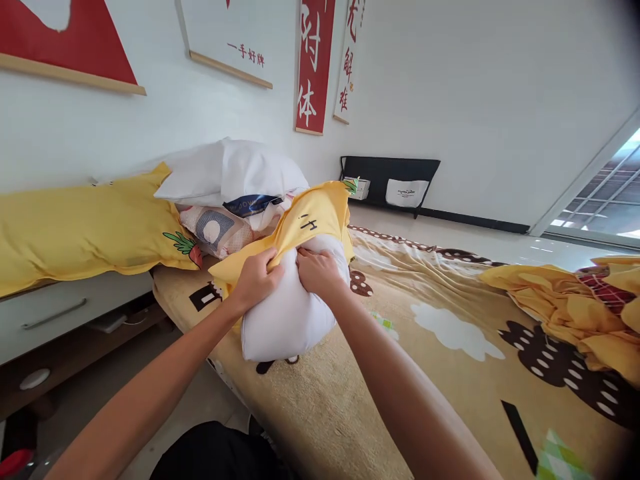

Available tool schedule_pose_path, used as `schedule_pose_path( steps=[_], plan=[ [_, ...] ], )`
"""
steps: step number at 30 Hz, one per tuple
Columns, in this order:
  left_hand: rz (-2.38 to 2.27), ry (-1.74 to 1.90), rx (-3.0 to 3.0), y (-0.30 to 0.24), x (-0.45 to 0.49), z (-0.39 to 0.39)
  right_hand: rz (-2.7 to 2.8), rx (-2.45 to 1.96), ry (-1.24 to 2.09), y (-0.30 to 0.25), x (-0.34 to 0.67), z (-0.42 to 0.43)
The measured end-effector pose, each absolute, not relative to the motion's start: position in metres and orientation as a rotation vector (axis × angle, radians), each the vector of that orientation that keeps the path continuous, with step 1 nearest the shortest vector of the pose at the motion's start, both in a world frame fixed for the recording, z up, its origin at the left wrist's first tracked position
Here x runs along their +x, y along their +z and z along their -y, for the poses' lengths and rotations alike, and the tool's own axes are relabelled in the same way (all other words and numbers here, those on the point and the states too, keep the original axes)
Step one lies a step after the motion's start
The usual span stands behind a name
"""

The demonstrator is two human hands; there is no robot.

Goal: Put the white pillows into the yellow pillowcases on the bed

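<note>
A white pillow (287,320) lies on the near corner of the bed, its far half inside a yellow pillowcase (313,217). My left hand (255,279) is closed on the pillowcase's open edge at the pillow's left side. My right hand (317,270) grips the same edge just to the right, fingers curled into the fabric and pressed against the pillow. Both hands sit close together at the middle of the pillow.
The bed carries a tan blanket (440,347) with cartoon prints. Crumpled yellow bedding (585,307) lies at the right. Behind are a white pillow (235,170), a patterned cushion (217,230) and a long yellow pillow (85,227) over a drawer unit (55,313).
</note>
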State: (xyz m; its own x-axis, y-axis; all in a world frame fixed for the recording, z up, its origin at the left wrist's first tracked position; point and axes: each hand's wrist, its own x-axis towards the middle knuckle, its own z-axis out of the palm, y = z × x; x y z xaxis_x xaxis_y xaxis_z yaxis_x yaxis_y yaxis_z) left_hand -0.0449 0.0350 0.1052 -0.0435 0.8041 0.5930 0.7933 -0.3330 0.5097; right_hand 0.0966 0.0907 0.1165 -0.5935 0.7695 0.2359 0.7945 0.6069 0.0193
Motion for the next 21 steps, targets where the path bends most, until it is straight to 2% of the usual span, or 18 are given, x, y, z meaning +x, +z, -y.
schedule_pose_path(
  steps=[11,17,21],
  plan=[
    [-2.254,0.668,2.6,0.126,-0.001,-0.007,2.343,-1.356,-0.199,0.111,0.12,-0.099],
    [-1.892,0.855,2.961,0.146,0.053,0.007,2.108,-1.473,-0.247,0.12,0.192,-0.073],
    [-1.637,1.145,2.945,0.167,0.07,0.018,1.937,-1.506,-0.321,0.155,0.231,-0.039]
  ],
)
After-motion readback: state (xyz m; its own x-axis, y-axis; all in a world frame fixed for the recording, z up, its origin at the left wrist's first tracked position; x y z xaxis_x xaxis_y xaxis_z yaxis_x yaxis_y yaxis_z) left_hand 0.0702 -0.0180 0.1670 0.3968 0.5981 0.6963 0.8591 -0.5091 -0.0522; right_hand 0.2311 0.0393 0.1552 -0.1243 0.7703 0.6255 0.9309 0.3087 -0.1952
